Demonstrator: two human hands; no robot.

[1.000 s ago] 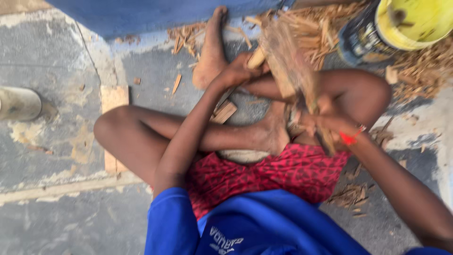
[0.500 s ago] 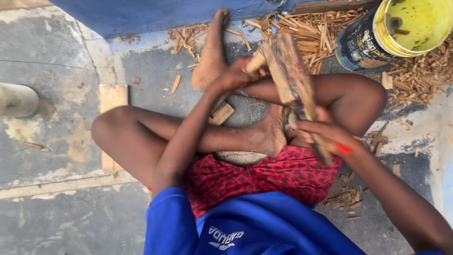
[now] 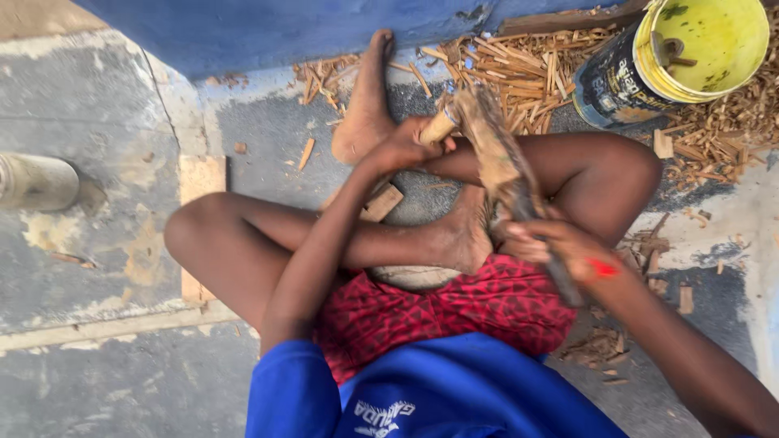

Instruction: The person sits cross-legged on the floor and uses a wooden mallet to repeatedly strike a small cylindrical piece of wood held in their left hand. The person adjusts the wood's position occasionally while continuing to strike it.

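Both your hands grip: left hand [image 3: 403,146] holds the wood piece [image 3: 497,158], right hand [image 3: 560,247] a blade; many splints [image 3: 519,73] already split.

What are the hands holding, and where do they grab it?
The left hand grips a wood piece at its near end. The right hand grips a blurred tool by its handle.

The stick [image 3: 439,127] in the left hand [image 3: 403,146] is pale, smooth wood. The big piece [image 3: 499,166] by the right hand [image 3: 560,247] is rough, brown wood. Past the hands, dry wood chips [image 3: 519,73] lie near a shiny yellow plastic bucket [image 3: 702,49].
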